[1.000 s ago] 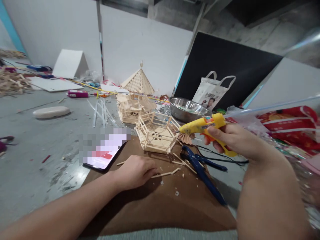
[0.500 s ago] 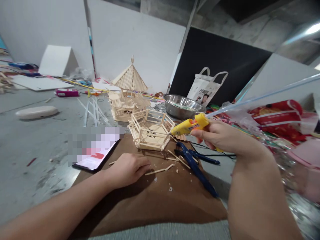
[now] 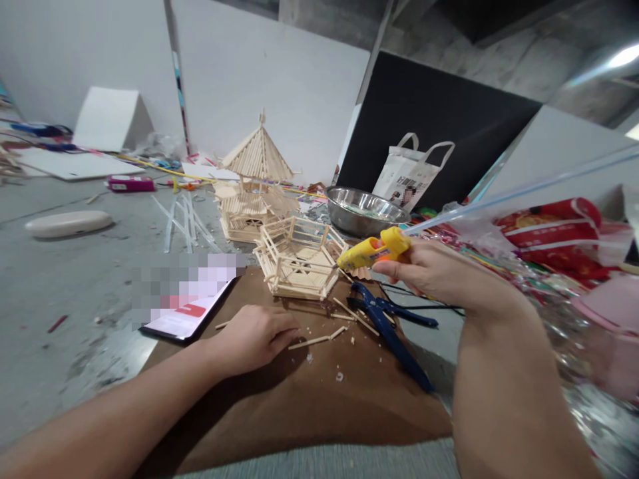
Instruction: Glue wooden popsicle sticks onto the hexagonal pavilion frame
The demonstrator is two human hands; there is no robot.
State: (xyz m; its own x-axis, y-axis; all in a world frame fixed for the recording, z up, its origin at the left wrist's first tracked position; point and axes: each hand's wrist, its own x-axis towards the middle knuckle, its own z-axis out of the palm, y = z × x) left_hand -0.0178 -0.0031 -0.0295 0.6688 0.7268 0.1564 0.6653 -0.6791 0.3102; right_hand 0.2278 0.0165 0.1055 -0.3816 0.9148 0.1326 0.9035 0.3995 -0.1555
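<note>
I read this as gluing: right hand point(image 3: 424, 269) grips the glue gun point(image 3: 369, 253), front end by the stick frame point(image 3: 298, 291) at the brown board's point(image 3: 319, 412) far edge. Left hand point(image 3: 257, 336) fingers curled, can't tell if holding. Next calls for steady aim.

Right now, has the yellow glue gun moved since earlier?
Yes, leftward: the yellow glue gun reached right of the steel bowl; now its rear nearly lines up with the bowl's right edge.

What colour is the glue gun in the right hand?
The glue gun is mostly yellow; the head view shows it.
</note>
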